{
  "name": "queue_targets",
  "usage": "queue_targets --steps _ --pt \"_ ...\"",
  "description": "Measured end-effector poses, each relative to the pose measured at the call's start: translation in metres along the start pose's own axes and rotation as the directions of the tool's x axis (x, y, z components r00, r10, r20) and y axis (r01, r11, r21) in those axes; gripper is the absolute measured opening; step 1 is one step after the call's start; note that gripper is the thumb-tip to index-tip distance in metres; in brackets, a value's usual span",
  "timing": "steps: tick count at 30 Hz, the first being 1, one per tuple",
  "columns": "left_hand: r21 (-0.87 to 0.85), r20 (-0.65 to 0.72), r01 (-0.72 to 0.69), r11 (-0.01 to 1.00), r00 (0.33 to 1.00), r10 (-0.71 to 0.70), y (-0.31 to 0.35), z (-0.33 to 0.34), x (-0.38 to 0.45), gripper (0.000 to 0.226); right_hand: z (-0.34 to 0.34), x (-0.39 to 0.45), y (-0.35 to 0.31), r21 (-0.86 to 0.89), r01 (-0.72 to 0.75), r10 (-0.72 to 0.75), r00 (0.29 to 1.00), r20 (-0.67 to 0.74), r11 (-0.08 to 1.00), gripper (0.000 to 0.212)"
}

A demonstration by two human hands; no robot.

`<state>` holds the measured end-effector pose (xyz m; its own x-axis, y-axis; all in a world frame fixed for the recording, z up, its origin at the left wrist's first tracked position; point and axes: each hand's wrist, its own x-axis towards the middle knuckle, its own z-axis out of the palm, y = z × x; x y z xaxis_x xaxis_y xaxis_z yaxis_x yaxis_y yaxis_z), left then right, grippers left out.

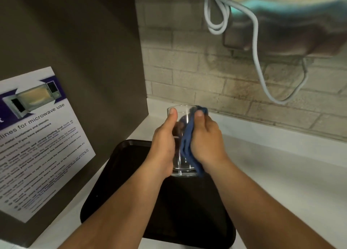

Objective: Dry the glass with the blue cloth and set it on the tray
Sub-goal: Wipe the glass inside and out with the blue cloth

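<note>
Two bare hands hold a clear glass (183,141) up above the far end of a dark tray (120,175) that lies on a white counter (281,173). The glass is upright, its long axis running from the thick base just above the tray to the open rim, which points up and slightly away from the camera. The left hand (163,145) is curled around the left wall of the glass, its thumb lying along the side with the tip at the rim. The right hand (205,141) presses a blue cloth (187,139) against the right wall, thumb near the rim, fingers closed over the fabric; a fold of cloth shows at the rim and a tail hangs down to the base. Left of the tray stands a grey panel bearing a microwave notice (37,136). Behind is a pale brick wall (187,70), with a looped white cable (257,47) hanging at upper right.
</note>
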<state>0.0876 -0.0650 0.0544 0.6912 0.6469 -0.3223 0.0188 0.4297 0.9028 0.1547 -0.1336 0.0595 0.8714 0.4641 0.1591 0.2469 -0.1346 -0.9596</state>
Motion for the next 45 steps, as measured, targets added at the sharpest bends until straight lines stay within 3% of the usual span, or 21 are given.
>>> queue_targets --steps 2,4,8,11,15,19,21,25,31,36,38,40,42,44,45 --pt "-0.037 -0.007 -0.014 0.999 1.0 0.014 0.007 0.0 -0.002 0.066 -0.007 0.005 -0.002 0.156 -0.187 0.176 0.981 0.079 0.97 0.05" --pt "-0.051 -0.067 -0.011 0.999 0.998 0.008 0.013 0.001 -0.001 0.069 -0.008 -0.009 0.005 0.159 -0.248 0.218 0.958 0.185 0.956 0.052" --pt "-0.001 -0.145 0.0 1.0 0.989 0.0 0.012 0.001 0.007 0.07 0.0 -0.05 0.028 -0.089 0.05 -0.035 0.987 0.155 0.995 0.032" --pt "0.044 -0.069 0.014 0.999 0.998 -0.011 0.003 0.0 0.006 0.067 0.004 -0.039 0.017 -0.125 0.188 -0.177 0.98 0.094 0.974 0.023" --pt "-0.03 0.016 0.009 1.0 1.0 -0.008 0.002 0.0 -0.003 0.067 -0.007 0.001 -0.004 0.042 -0.06 0.057 0.996 0.064 0.997 0.043" --pt "-0.032 -0.081 -0.049 0.998 0.996 0.047 0.018 0.001 -0.008 0.067 -0.013 -0.019 0.011 0.193 -0.253 0.214 0.955 0.203 0.948 0.05" --pt "-0.025 -0.145 -0.061 0.998 0.988 0.057 0.02 -0.001 -0.006 0.071 -0.007 -0.041 0.023 0.123 -0.17 0.143 0.969 0.203 0.978 0.046" --pt "0.064 -0.127 -0.048 0.997 0.99 0.056 0.011 -0.001 -0.005 0.071 0.0 -0.046 0.017 -0.103 0.204 -0.194 0.976 0.101 0.974 0.029" --pt "0.118 -0.013 -0.044 0.992 0.999 0.046 0.01 -0.002 -0.007 0.064 -0.004 -0.013 0.002 -0.037 0.183 -0.184 0.983 -0.001 0.982 0.019" --pt "0.159 0.046 -0.002 0.987 0.999 -0.006 0.008 0.003 -0.012 0.089 0.003 -0.019 0.012 -0.115 0.233 -0.242 0.968 -0.069 0.966 0.03" --pt "0.123 0.041 -0.007 0.992 0.999 0.002 0.005 0.002 -0.011 0.087 0.003 -0.021 0.009 -0.128 0.247 -0.258 0.963 -0.076 0.961 0.03" --pt "0.091 0.059 -0.001 0.996 0.998 -0.004 0.004 0.002 -0.012 0.078 0.001 -0.017 0.003 -0.095 0.206 -0.214 0.973 -0.087 0.974 0.032" --pt "0.061 0.062 0.015 0.998 0.998 -0.019 0.005 0.002 -0.013 0.07 -0.004 -0.004 -0.005 0.035 0.046 -0.042 0.994 -0.1 0.998 0.039" --pt "0.013 0.059 0.029 1.0 0.998 -0.03 0.005 0.001 -0.012 0.069 -0.012 0.007 -0.008 0.187 -0.117 0.125 0.991 -0.035 0.975 0.047" --pt "-0.003 0.058 0.035 0.999 0.998 -0.035 0.007 0.001 -0.012 0.07 -0.013 0.007 -0.007 0.183 -0.157 0.154 0.988 0.027 0.971 0.049"
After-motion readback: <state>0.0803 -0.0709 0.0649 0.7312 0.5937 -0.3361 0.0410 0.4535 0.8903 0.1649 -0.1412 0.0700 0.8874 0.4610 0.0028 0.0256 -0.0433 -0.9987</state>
